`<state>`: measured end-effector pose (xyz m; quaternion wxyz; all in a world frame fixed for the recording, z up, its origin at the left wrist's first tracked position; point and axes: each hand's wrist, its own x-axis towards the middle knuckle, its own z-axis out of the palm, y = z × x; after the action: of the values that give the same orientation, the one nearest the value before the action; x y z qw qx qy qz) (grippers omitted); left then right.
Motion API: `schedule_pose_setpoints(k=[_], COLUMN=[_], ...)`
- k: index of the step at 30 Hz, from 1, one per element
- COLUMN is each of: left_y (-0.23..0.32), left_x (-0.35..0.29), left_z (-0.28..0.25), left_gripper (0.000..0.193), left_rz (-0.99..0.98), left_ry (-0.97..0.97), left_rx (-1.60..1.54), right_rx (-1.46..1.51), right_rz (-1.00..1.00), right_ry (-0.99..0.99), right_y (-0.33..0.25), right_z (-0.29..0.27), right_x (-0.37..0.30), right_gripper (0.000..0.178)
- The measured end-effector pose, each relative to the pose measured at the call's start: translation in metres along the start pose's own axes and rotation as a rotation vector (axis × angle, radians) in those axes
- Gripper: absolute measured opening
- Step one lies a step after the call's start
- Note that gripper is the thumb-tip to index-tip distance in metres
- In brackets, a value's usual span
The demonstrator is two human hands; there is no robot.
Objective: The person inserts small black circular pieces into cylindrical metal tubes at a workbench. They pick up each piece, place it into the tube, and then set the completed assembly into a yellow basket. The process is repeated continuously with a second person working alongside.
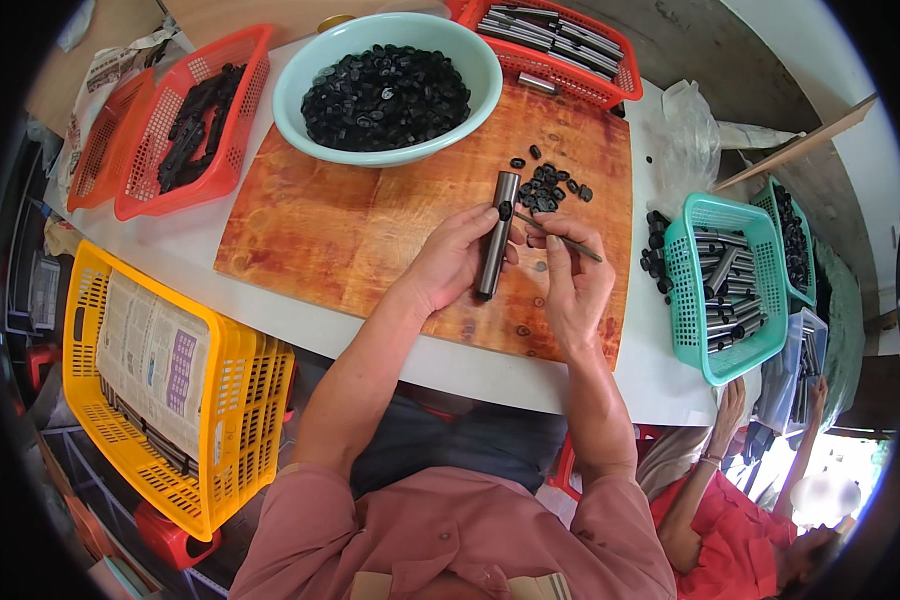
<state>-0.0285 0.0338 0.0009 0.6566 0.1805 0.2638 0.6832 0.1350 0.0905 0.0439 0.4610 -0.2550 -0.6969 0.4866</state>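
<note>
My left hand (442, 264) is closed around a dark grey metal tube (492, 262), held tilted above the wooden board (340, 235). A small black oval piece (505, 211) sits on the tube's side near its upper end, beside my left thumb. Between the fingers of my right hand (576, 290) is a thin dark rod (578, 247). Its tip points at the black piece; whether it touches cannot be made out. Just beyond the tube lies a loose group of small black pieces (544, 192) on the board.
A pale blue basin (390, 157) of black pieces stands at the back. Red baskets (130, 205) (625, 88) flank it. Right are a green basket (680, 330) of tubes and a co-worker's hand (732, 402). A yellow crate (215, 440) stands at left.
</note>
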Motion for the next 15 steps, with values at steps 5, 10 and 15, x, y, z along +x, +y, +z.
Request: schedule_pose_setpoints(k=[5, 10, 15], left_y=[0.0019, 0.0012, -0.0009], left_x=[-0.0008, -0.0011, -0.0006], left_z=[0.0054, 0.0042, 0.0056], left_gripper=[0.037, 0.034, 0.039], left_rz=[0.005, -0.026, -0.009], left_ry=[-0.023, -0.006, 0.045], left_rx=[0.024, 0.019, 0.043], right_rx=[-0.129, -0.280, -0.262], right_rz=[-0.048, -0.167, -0.172], right_ry=[-0.018, -0.051, -0.054], right_y=[0.0032, 0.0001, 0.0006], right_z=[0.0007, 0.0001, 0.0012], right_x=[-0.0010, 0.0028, 0.0015], right_gripper=[0.014, 0.017, 0.017])
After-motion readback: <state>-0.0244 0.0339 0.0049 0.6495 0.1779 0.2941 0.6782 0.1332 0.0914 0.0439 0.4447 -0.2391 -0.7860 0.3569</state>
